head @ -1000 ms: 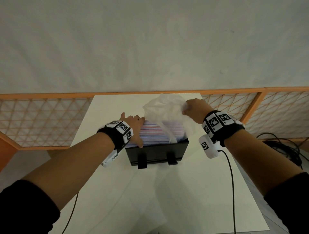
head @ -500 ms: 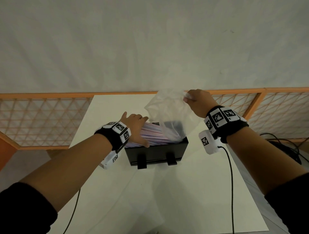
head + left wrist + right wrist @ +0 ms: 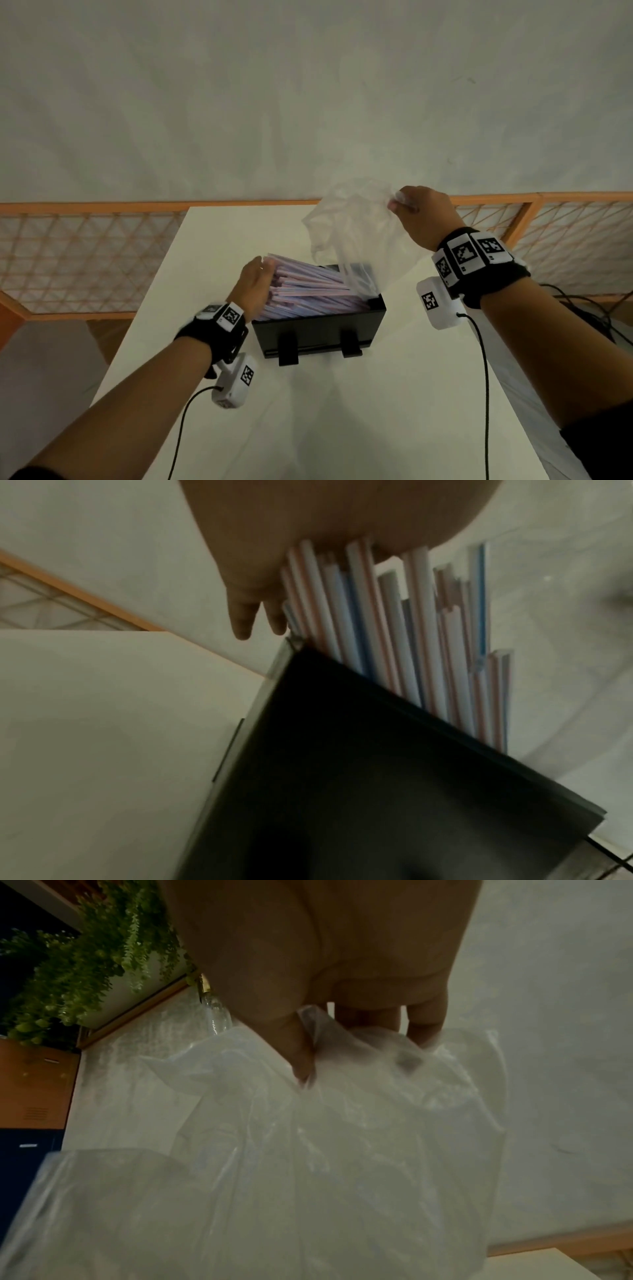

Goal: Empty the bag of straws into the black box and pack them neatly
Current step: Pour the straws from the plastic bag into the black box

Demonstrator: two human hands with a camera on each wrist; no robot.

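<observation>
Desk [image 3: 394, 394] under my arms is pale and plain, its far edge meeting an orange-framed lattice fence [image 3: 85, 253] with a grey wall [image 3: 308, 85] behind it. Black cables [image 3: 484, 377] trail from the white tracker units strapped at both my wrists. In the right wrist view, green hanging foliage [image 3: 85, 942] shows off to the side, along with an orange and a dark blue panel.

On the desk stands the black box [image 3: 318, 329], with two small black tabs on its near face. Straws [image 3: 308, 291], white with pink and blue stripes, lie piled in it at a slant, their left ends raised above the box rim and their right ends down inside.

My left hand [image 3: 251, 291] sits at the raised left ends of the straws; in the left wrist view my palm presses flat against their tips while my fingers [image 3: 243, 618] point on past them, straight and relaxed, wrapped round nothing.

My right hand [image 3: 419, 216] is raised above and right of the box, thumb and fingers [image 3: 424, 1026] pinching a gathered corner of the clear plastic bag [image 3: 356, 236]. The bag hangs crumpled from that grip, its lower end dipping into the right side of the box, just over the straws' low ends.
</observation>
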